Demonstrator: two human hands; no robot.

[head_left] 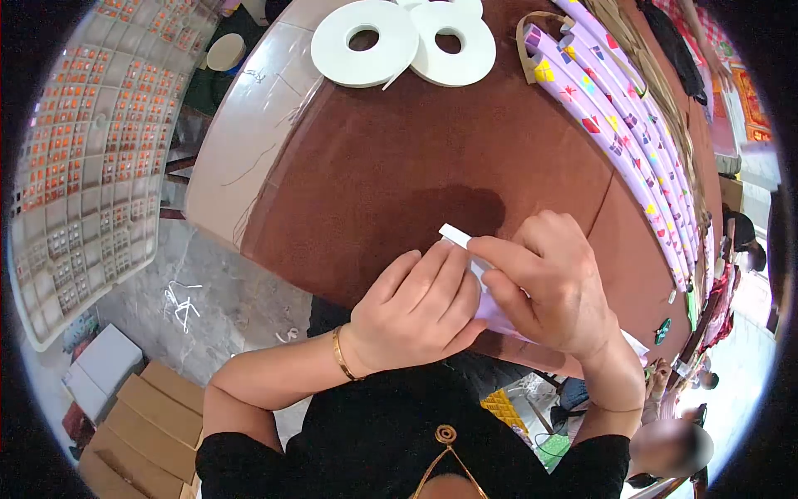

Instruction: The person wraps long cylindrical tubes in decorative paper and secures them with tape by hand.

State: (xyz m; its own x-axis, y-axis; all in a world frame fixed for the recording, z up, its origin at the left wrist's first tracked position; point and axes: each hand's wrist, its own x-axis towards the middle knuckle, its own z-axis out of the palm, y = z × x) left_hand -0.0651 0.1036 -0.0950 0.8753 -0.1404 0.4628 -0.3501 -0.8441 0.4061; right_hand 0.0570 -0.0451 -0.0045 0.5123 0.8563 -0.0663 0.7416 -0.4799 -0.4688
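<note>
A short white strip [455,234] sticks up between my two hands near the table's front edge. My left hand [420,308] is closed beside it, its fingertips pressed at the strip's lower end. Thumb and forefinger of my right hand [549,287] pinch at the strip's right side. Below the fingers, a pale purple sheet [496,318] shows between the hands and runs right under my right wrist. My palms hide most of what they hold. Large white tape rolls [364,43] lie at the table's far edge, one with a loose end.
Long purple patterned rolls [611,133] lie along the right of the brown-covered table [382,166]. A plastic crate [96,158] stands at the left. Cardboard boxes [150,432] are on the lower left floor. Another person [669,445] is at the lower right.
</note>
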